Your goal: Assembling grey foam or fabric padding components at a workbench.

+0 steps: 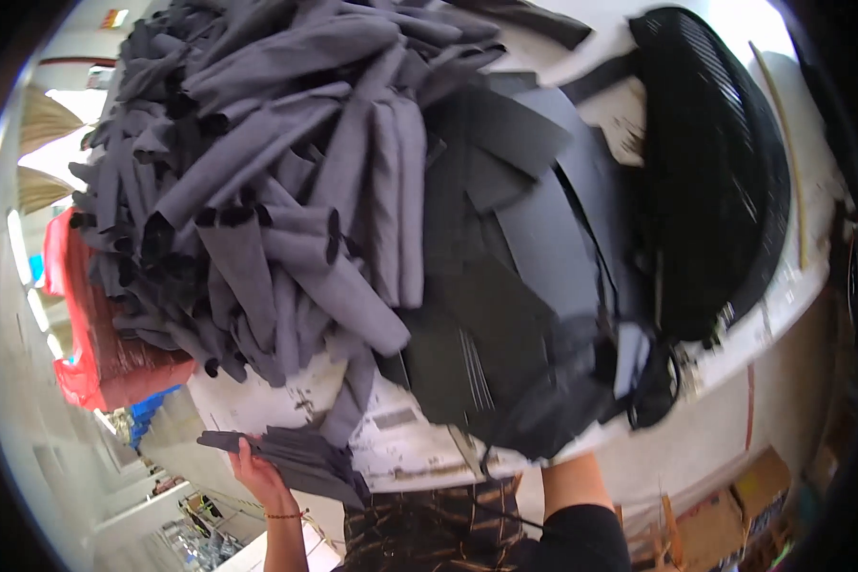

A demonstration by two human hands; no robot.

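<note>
My left hand [257, 477] is closed around a stack of flat dark grey fabric pieces [305, 459] at the table's near left edge. Its fingers show at the stack's left end. On the right, my bare right forearm [577, 484] reaches up to the table edge. The right hand itself is hidden by dark, partly see-through material [558, 396] lying there. Beyond my left hand rises a big heap of grey fabric tubes [286, 162], many with open dark ends. Flat dark sheets [477, 305] spread out beside the heap.
A large black ribbed, curved piece [715, 181] stands at the right of the white table [257, 396]. A red wrapped bundle [114, 343] sits beyond the left edge. Cardboard boxes [734, 510] are on the floor at lower right.
</note>
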